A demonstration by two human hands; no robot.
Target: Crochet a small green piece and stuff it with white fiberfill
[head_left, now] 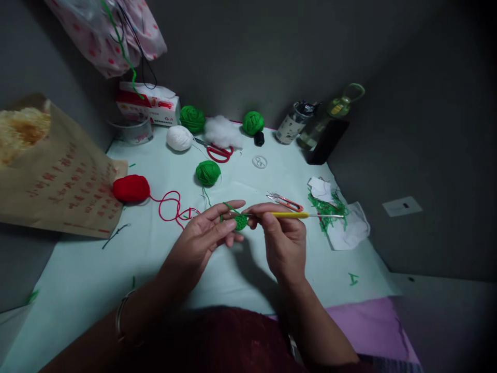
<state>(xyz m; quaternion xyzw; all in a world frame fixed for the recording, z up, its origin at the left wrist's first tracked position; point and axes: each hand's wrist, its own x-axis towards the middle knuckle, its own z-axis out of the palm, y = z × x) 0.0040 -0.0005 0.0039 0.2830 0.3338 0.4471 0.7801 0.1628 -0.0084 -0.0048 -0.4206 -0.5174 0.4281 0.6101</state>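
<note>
A small round green crochet piece is pinched between the thumb and fingers of my left hand, with green yarn looped over the index finger. My right hand grips a crochet hook with a yellow handle; its metal tip lies at the top edge of the green piece. A strand of yarn runs from behind my left hand up to a green ball. Orange thread snips lie just beyond my right hand.
Red yarn and a paper bag are at left. Red-handled scissors, white yarn, stuffing and green balls lie at the back. A pen cup, a bottle and green scraps are at right.
</note>
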